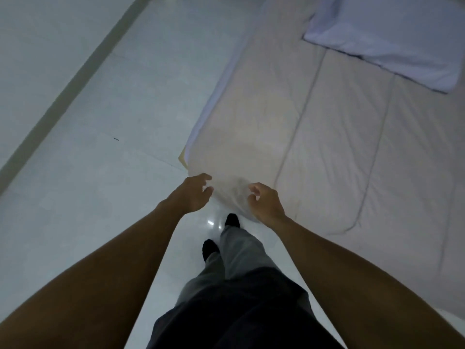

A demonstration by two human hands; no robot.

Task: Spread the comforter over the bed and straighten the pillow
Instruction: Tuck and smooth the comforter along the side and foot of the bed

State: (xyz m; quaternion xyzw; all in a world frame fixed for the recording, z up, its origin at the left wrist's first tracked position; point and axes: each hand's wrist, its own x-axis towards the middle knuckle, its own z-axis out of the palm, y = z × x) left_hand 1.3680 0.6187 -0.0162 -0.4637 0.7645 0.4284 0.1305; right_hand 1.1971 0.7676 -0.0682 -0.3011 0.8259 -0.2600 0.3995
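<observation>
A beige quilted comforter (327, 137) lies flat over the low bed and fills the right half of the view. Its near corner (231, 190) hangs just past the mattress edge, above the floor. My left hand (195, 193) is at the left of that corner, fingers spread and curled. My right hand (266, 204) is at the right of it, fingers bent, thumb apart. Both hands are at the corner with fingers apart; I see no cloth pinched in either. A white pillow (392, 39) lies at the top right, on the comforter, slightly askew.
Pale glossy floor tiles (113, 152) run along the bed's left side. A wall with a dark skirting strip (63, 96) crosses the upper left. My legs in grey trousers and dark socks (232, 220) stand beside the bed corner. A white sheet edge (219, 96) shows under the comforter.
</observation>
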